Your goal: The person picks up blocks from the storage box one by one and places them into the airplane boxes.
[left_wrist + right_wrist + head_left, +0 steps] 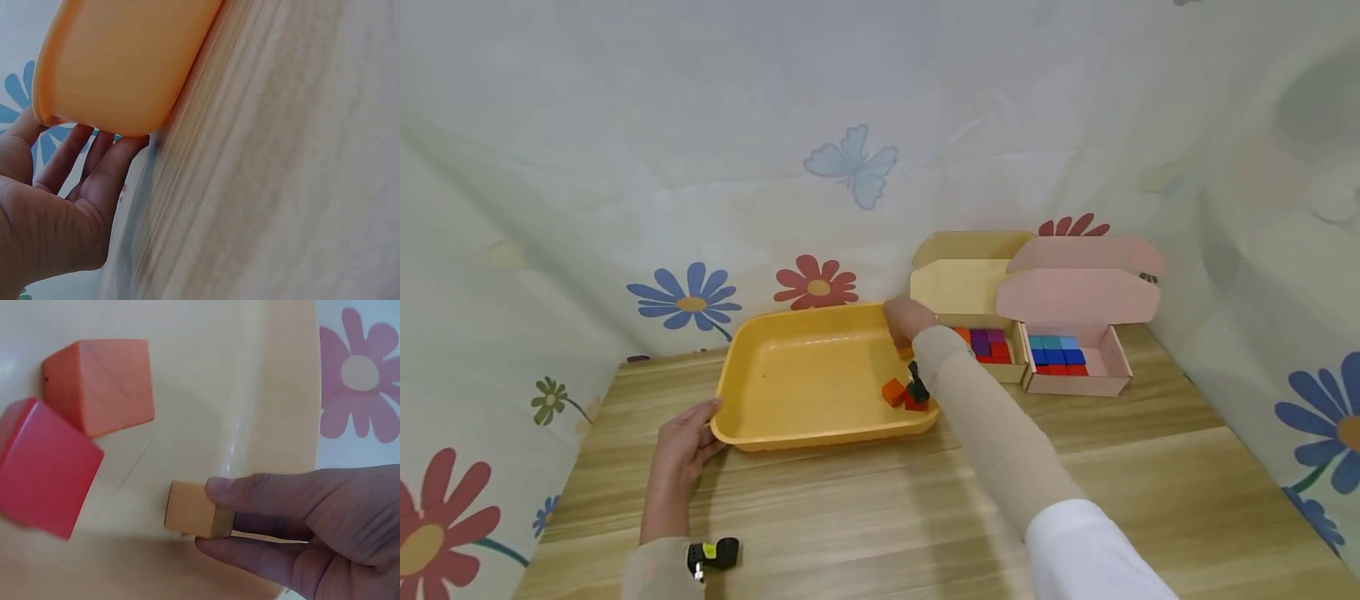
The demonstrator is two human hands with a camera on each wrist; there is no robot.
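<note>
A shallow yellow tray [820, 437] lies on the table. Its left front corner is gripped by my left hand [681, 442], the thumb at the rim and the fingers against the underside of the wall in the left wrist view. Inside the tray's right end, my right hand [908, 318] pinches a yellow-orange cube [190, 509] between thumb and fingers. Close to that hand are an orange cube [115, 387] and a red cube [47, 469], which lie side by side on the tray floor.
Right of the tray stands an open yellow box [1015, 373] with orange, purple and red cubes, partly behind my right arm. Beside it, an open pink box [1075, 386] holds rows of teal, blue and red cubes. A flowered cloth [775, 167] hangs behind the table.
</note>
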